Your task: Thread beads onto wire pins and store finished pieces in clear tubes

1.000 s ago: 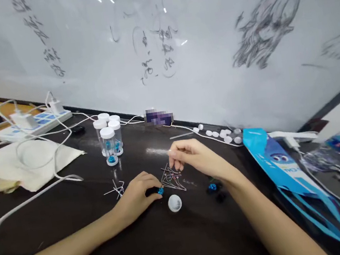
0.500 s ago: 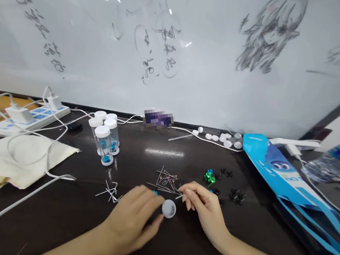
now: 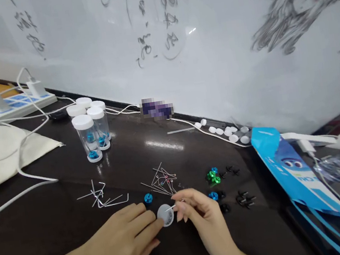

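Observation:
My right hand (image 3: 203, 220) is closed in a pinch on a thin metal rod (image 3: 169, 208), whose tip reaches over a small white cap (image 3: 166, 221) that holds small dark bits. On the other side, my left hand (image 3: 126, 235) lies with fingers stretched out, fingertips at the cap's left rim. Behind the cap sits a blue part with a dark stem (image 3: 148, 198). A loose pile of thin metal pins (image 3: 165, 182), some with coloured ends, lies just beyond. Left of it are several L-shaped hex keys (image 3: 99, 195).
Clear tubes with white lids (image 3: 84, 133) stand at the back left near a power strip (image 3: 16, 103). Green and blue parts (image 3: 213, 177) and black parts (image 3: 245, 199) lie to the right. White caps (image 3: 230, 131) line the whiteboard edge. A blue bag (image 3: 284, 166) lies far right.
My right hand has brought the rod left, over the cap. My left hand has drawn back to the left, uncovering the blue part and more hex keys. The view has shifted.

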